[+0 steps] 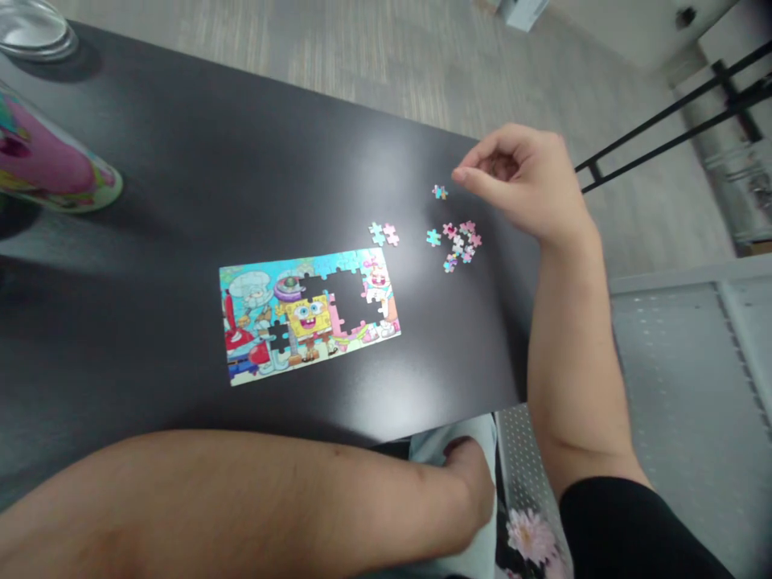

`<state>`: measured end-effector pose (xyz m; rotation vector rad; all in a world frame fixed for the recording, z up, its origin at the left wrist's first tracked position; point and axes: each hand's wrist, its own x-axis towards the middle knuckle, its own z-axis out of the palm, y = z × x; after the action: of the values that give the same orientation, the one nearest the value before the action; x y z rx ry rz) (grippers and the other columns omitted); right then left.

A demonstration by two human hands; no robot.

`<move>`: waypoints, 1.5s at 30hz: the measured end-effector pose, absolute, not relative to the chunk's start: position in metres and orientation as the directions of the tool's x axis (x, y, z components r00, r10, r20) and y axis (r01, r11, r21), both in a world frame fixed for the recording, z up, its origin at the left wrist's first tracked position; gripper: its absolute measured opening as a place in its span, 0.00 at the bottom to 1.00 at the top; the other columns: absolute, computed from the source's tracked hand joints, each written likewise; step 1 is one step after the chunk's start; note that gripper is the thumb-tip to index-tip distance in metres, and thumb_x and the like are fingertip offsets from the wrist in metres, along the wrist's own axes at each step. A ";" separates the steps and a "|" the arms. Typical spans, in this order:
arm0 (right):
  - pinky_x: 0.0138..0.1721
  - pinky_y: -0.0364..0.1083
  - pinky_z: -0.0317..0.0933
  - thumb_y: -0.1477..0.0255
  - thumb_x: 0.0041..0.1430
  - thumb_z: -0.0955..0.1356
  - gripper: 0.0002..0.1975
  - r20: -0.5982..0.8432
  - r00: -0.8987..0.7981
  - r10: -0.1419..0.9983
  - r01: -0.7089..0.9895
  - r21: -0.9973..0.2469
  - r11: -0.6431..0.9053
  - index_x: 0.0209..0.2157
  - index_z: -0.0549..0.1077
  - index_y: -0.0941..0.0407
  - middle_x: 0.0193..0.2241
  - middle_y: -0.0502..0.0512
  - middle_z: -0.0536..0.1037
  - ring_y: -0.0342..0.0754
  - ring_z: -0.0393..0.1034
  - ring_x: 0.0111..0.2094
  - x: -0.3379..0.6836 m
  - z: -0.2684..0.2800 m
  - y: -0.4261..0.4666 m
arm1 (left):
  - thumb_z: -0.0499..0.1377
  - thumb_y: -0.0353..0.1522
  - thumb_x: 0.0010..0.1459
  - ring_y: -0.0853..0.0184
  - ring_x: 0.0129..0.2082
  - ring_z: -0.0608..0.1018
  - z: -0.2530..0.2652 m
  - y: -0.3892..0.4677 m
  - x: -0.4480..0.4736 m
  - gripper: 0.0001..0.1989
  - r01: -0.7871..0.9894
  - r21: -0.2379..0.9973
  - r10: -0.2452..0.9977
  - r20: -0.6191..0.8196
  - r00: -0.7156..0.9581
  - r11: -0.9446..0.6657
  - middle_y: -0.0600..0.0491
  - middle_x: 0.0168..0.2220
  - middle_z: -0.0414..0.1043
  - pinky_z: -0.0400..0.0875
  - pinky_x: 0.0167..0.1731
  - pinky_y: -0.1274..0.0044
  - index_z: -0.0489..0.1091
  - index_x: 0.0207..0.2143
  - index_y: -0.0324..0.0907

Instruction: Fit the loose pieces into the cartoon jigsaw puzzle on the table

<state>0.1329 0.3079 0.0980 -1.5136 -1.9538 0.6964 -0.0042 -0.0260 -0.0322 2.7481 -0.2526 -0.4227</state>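
Note:
A partly assembled cartoon jigsaw puzzle (301,314) lies on the black table (199,177), with dark gaps in its middle and lower left. Loose pieces sit to its upper right: a pair (384,234), a single teal piece (433,237), a small heap (461,243) and one lone piece (440,192). My right hand (522,181) hovers just right of that lone piece, fingertips pinched together, nothing visibly held. My left forearm lies along the table's near edge; my left hand (474,474) hangs below the edge, mostly hidden.
A pink patterned cup (51,165) lies at the left edge, and a clear glass lid (33,28) sits at the top left corner. Black metal chair legs (675,133) stand beyond the table's right edge, over grey floor.

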 end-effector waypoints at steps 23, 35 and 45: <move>0.36 0.55 0.76 0.51 0.59 0.90 0.19 -0.329 -0.441 0.835 0.709 -0.698 0.100 0.36 0.87 0.46 0.34 0.52 0.90 0.53 0.81 0.35 0.134 0.116 0.294 | 0.72 0.32 0.61 0.55 0.35 0.85 -0.025 -0.021 -0.005 0.11 -0.160 0.362 -0.271 -0.281 0.921 -0.918 0.51 0.35 0.88 0.82 0.40 0.59 0.94 0.44 0.51; 0.51 0.55 0.83 0.62 0.69 0.85 0.07 -0.315 -0.719 0.620 0.469 -0.878 0.098 0.45 0.89 0.45 0.41 0.50 0.92 0.53 0.83 0.40 0.061 0.106 0.272 | 0.73 0.31 0.55 0.53 0.34 0.85 -0.026 -0.027 0.002 0.11 -0.109 0.390 -0.226 -0.270 0.936 -0.914 0.50 0.33 0.87 0.83 0.37 0.59 0.93 0.39 0.52; 0.47 0.55 0.80 0.59 0.76 0.81 0.06 -0.380 -0.774 0.507 0.511 -0.847 0.146 0.44 0.90 0.45 0.37 0.48 0.91 0.53 0.82 0.38 0.051 0.100 0.271 | 0.70 0.30 0.60 0.53 0.31 0.83 -0.018 -0.025 0.004 0.09 -0.072 0.402 -0.201 -0.291 0.935 -0.913 0.51 0.26 0.76 0.80 0.34 0.60 0.92 0.37 0.51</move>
<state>0.0506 0.2711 0.1004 -1.0573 -2.3813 1.7624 0.0039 -0.0249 -0.0183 2.7002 -0.1982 -0.4626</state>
